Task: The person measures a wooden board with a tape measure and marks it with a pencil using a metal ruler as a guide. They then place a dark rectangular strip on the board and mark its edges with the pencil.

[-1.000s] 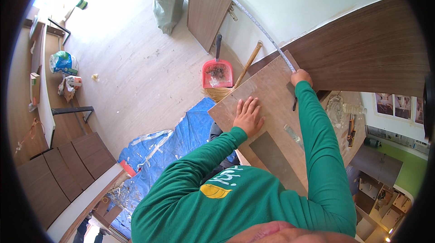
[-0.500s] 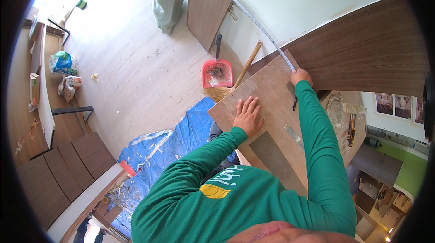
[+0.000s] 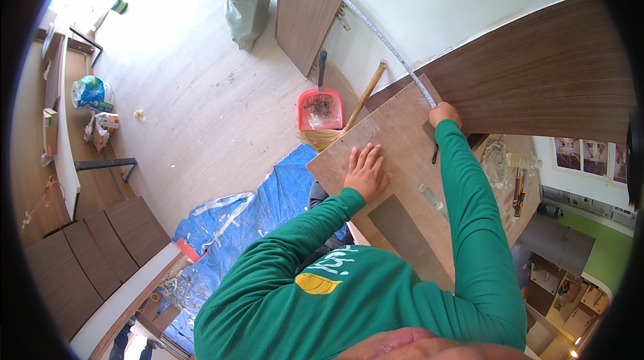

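My left hand [image 3: 364, 173] lies on the plywood board [image 3: 376, 142] with fingers spread. My right hand [image 3: 444, 114] is closed on a white tape measure [image 3: 388, 43] at the board's far right; its strip stretches up and leftward past the leaning wood panel [image 3: 302, 14]. Just below that hand lies a dark tool [image 3: 434, 148], partly hidden by my sleeve. A small clear strip [image 3: 433, 200] and a long grey rectangle [image 3: 409, 239] show on the board between my forearms.
Beyond the board, a red dustpan [image 3: 318, 118] and straw broom [image 3: 372, 81] rest by the wall. A grey sack [image 3: 241, 11] stands farther back. A blue tarp [image 3: 235, 239] covers floor at left. Orange-handled tools [image 3: 518, 192] lie at right; bags [image 3: 94, 95] sit at far left.
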`<state>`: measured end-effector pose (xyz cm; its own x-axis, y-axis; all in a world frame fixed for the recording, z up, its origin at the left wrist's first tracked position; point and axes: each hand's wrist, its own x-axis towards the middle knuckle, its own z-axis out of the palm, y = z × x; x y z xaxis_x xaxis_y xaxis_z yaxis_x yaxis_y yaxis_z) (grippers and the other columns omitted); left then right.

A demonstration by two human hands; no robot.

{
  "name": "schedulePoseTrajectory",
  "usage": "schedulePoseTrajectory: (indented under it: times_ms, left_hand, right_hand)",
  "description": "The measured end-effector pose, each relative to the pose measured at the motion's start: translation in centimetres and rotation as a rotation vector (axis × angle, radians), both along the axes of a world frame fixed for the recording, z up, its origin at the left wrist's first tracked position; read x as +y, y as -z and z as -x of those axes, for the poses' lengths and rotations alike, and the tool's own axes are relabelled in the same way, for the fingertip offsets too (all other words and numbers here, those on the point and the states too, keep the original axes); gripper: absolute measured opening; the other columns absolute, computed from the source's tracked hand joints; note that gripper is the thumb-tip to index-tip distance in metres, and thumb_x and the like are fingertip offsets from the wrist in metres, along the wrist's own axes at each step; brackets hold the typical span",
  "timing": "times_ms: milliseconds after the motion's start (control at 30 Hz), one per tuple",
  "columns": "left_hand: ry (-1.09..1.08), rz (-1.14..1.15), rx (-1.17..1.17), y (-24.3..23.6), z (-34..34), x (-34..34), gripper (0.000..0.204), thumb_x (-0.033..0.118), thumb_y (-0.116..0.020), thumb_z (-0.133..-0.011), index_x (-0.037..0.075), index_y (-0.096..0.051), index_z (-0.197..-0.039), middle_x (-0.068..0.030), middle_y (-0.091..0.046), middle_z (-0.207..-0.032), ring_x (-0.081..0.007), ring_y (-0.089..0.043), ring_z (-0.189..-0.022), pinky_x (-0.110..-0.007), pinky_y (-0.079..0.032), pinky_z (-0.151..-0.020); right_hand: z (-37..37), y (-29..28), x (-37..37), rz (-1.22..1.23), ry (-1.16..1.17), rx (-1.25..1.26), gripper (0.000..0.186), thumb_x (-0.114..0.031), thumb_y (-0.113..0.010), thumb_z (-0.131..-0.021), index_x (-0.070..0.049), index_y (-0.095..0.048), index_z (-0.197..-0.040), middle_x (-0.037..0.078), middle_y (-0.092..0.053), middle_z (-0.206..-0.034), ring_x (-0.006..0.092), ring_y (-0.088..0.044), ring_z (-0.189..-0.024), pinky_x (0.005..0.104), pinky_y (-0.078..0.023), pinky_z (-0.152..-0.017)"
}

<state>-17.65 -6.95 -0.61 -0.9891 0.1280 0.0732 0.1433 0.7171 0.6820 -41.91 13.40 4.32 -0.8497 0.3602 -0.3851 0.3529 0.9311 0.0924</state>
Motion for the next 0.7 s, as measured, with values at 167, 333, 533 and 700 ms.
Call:
schedulePoseTrajectory:
  times_ms: [167, 333, 533, 700]
  left_hand:
    - [0.007, 0.001, -0.006, 0.05, 0.04, -0.04, 0.054, 0.039, -0.065, -0.092, 0.005, -0.060, -0.133, -0.0123, -0.044, -0.155, -0.0306, -0.028, -0.153, -0.055, -0.012, -0.127]
    - [0.007, 0.001, -0.009, 0.01, 0.00, -0.06, 0.055, 0.039, -0.065, -0.091, 0.005, -0.060, -0.134, -0.0127, -0.044, -0.155, -0.0310, -0.028, -0.153, -0.055, -0.011, -0.127]
    - [0.007, 0.006, 0.008, 0.10, 0.00, 0.06, 0.053, 0.039, -0.066, -0.091, 0.007, -0.060, -0.132, -0.0115, -0.045, -0.154, -0.0314, -0.030, -0.152, -0.056, -0.014, -0.126]
    - [-0.003, 0.011, 0.013, -0.05, 0.07, -0.02, 0.052, 0.039, -0.066, -0.091, 0.007, -0.061, -0.132, -0.0113, -0.045, -0.154, -0.0314, -0.030, -0.152, -0.056, -0.014, -0.126]
  right_hand:
    - [-0.07, 0.03, 0.08, -0.004, -0.010, 0.006, 0.037, -0.037, -0.055, -0.102, -0.012, -0.073, -0.122, 0.018, -0.069, -0.127, 0.0385, -0.065, -0.119, 0.0497, -0.052, -0.100]
    - [-0.02, 0.06, -0.10, -0.001, -0.012, 0.009, 0.036, -0.036, -0.055, -0.102, -0.011, -0.073, -0.121, 0.018, -0.069, -0.127, 0.0379, -0.066, -0.119, 0.0491, -0.052, -0.100]
    - [-0.06, 0.20, 0.20, -0.017, -0.020, 0.005, 0.036, -0.036, -0.054, -0.103, -0.010, -0.073, -0.120, 0.018, -0.070, -0.126, 0.0376, -0.066, -0.118, 0.0484, -0.053, -0.099]
    - [-0.05, 0.01, -0.22, -0.006, -0.025, 0.027, 0.036, -0.035, -0.055, -0.102, -0.008, -0.074, -0.117, 0.018, -0.070, -0.125, 0.0372, -0.067, -0.118, 0.0485, -0.054, -0.098]
